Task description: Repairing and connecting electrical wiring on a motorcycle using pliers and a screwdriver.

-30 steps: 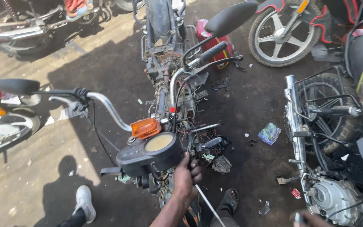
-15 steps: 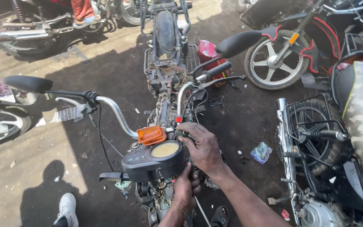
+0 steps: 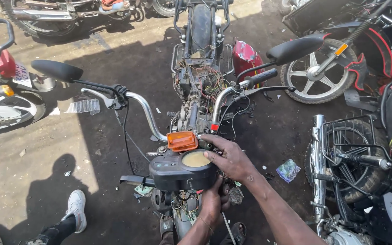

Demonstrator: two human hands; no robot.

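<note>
A stripped motorcycle stands in front of me, with bare wiring (image 3: 209,81) along its frame. Its black instrument cluster (image 3: 175,171) with a round dial sits loose at the chrome handlebar (image 3: 147,111), beside an orange turn signal (image 3: 182,140). My right hand (image 3: 230,159) grips the cluster's right edge, fingers across the dial's rim. My left hand (image 3: 214,204) reaches up from below and holds the cluster's underside, among hanging cables. Black mirrors (image 3: 57,70) stick out on both sides.
Another motorcycle with a rear rack (image 3: 355,156) stands close on the right, and a spoked wheel (image 3: 316,72) is beyond it. A red-tailed bike (image 3: 1,102) is on the left. A person's white shoe (image 3: 75,208) rests lower left. A crumpled wrapper (image 3: 288,170) lies on the dirt.
My right hand came up from the lower right and took hold of the cluster's right side. My left hand stayed under the cluster. The view shifted forward over the handlebar.
</note>
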